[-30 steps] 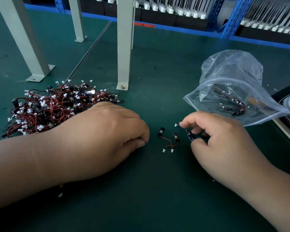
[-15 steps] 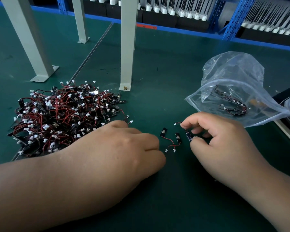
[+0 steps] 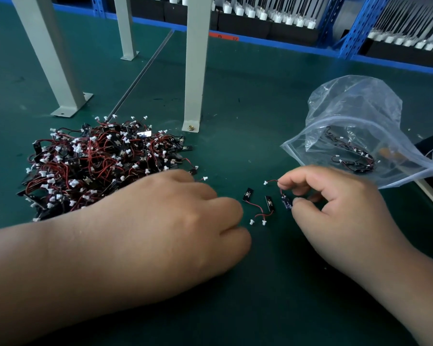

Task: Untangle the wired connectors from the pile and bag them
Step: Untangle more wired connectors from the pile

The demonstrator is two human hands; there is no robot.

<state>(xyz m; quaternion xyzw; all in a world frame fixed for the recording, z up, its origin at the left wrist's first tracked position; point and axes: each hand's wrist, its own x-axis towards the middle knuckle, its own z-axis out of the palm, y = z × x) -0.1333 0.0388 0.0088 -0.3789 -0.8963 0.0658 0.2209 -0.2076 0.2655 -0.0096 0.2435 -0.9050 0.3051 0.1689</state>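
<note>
Sliding rightward off the pile [image 3: 98, 166] of red-wired connectors since a second ago, the left hand [image 3: 165, 221] is now lying knuckles-up on the green mat [image 3: 235, 96] with its fingers curled under, hiding whether it is dragging anything along. From the head view, the right hand [image 3: 335, 203] is pinching one wired connector [image 3: 286, 204] between thumb and forefinger, probably keeping it clear of the tangle. Two freed connectors [image 3: 258, 208] are waiting between the hands, handy for the clear bag [image 3: 355, 116] lying just beyond, already holding a few.
</note>
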